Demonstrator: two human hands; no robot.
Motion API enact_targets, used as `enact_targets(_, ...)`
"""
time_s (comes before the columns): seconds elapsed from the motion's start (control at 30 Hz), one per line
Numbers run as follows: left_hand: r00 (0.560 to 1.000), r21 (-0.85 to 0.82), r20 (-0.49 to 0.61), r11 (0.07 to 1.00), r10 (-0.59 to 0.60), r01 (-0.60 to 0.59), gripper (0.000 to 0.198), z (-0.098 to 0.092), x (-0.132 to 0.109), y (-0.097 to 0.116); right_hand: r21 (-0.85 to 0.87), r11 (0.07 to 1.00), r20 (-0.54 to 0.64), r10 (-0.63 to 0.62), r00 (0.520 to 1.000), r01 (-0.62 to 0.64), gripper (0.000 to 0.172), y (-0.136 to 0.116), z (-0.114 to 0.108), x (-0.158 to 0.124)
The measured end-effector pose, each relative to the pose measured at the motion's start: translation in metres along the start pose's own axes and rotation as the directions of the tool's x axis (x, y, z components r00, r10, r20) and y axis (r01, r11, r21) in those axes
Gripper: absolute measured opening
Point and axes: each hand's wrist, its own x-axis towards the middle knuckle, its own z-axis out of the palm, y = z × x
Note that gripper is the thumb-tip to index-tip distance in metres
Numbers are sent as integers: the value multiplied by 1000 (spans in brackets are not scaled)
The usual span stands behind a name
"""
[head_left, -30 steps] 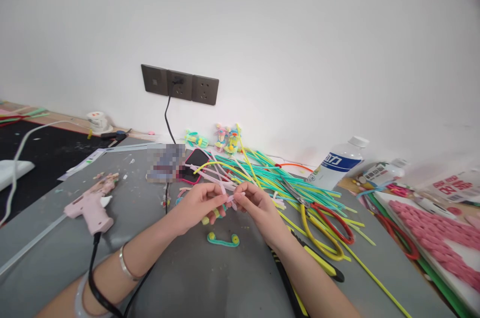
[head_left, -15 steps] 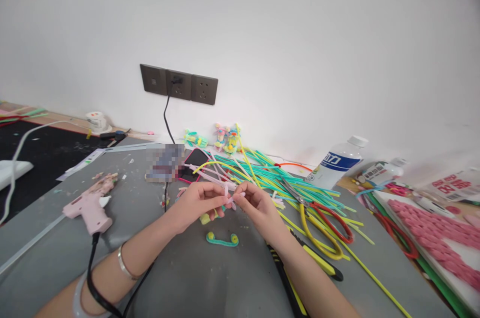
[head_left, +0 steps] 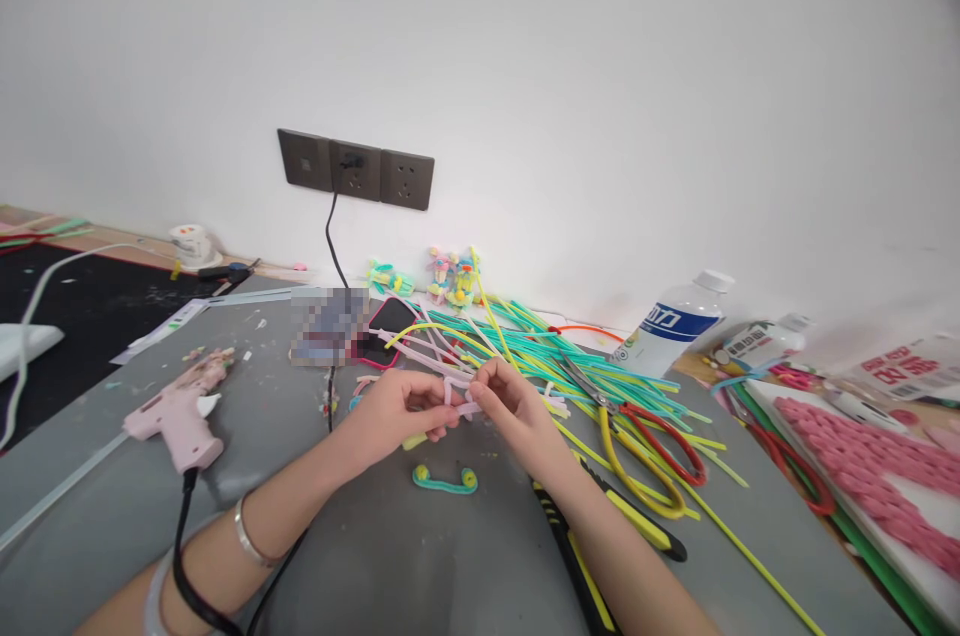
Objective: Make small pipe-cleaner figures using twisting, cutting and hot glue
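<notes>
My left hand (head_left: 397, 411) and my right hand (head_left: 512, 409) meet above the grey table (head_left: 390, 556), both pinched on a short pale pink pipe cleaner (head_left: 459, 398) bent between the fingertips. Under the left fingers a yellow fuzzy piece (head_left: 415, 440) lies on the table. A green strip with yellow coiled ends (head_left: 445, 482) rests just in front of the hands. Behind them spreads a pile of green and yellow pipe cleaners (head_left: 555, 361).
A pink glue gun (head_left: 180, 406) lies at left, its black cord running to the wall socket (head_left: 355, 170). Scissors with red and yellow handles (head_left: 645, 451), a black-yellow tool (head_left: 637, 521), a phone (head_left: 386, 328), a water bottle (head_left: 667, 321) and a board of pink pieces (head_left: 870, 466) sit at right.
My fingertips have closed together on the pink pipe cleaner, bending it tighter. The hands have shifted slightly up and toward each other.
</notes>
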Motion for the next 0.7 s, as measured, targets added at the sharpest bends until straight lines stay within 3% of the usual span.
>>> enact_targets(0.17,999,27,38,999,-18,17,18,1,1,-3,-28,999,132,28,991,-25,35,2,-2,1)
enact_targets(0.4,995,57,64,996,-74,70,16,0,1,-9,-59,995,55,-76,996,79,28,3,-5,1)
enact_targets(0.7,996,103,83,995,-25,17,21,1,1,-8,-121,992,74,-30,997,39,25,2,-1,1)
